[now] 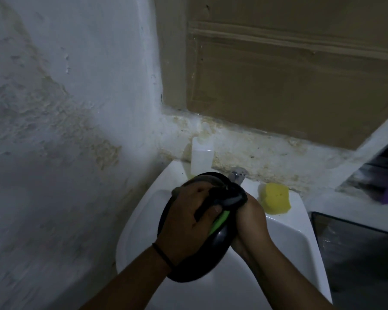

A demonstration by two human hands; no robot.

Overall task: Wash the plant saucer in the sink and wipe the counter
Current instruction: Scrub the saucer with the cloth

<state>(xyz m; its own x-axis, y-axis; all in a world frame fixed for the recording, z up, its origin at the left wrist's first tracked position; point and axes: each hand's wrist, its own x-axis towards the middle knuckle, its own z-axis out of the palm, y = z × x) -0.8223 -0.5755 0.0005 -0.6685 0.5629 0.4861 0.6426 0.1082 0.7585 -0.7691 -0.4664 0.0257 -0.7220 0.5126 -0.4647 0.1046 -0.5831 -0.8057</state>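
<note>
Saucer (220, 242), black and round, is being held on edge above the white sink (285, 245), tilted so that one rim is pointing toward the tap (237, 176) and the other is hanging low near the left wrist. The left hand (186, 222) is lying over the saucer's face, its fingers (196, 191) curling closed across the dark surface and pressing a green scrubbing pad (220, 220) against it, the thumb sitting right beside the green strip. The right hand (251, 222) is gripping the saucer from the opposite side, its fingers wrapping behind the rim and mostly hidden, with a bunch of dark cloth (232, 195) showing at the top of its grasp; whether the cloth is being held or just draping there is hard to tell. A thin black band (164, 256) is circling the left wrist. A yellow sponge (274, 198) is sitting on the sink's back ledge, just right of the tap and apart from both hands. A pale translucent bottle (201, 156) is standing at the ledge's back left corner against the stained wall (54, 108). A dark tray-like surface (356, 253) is lying to the right of the sink.
</note>
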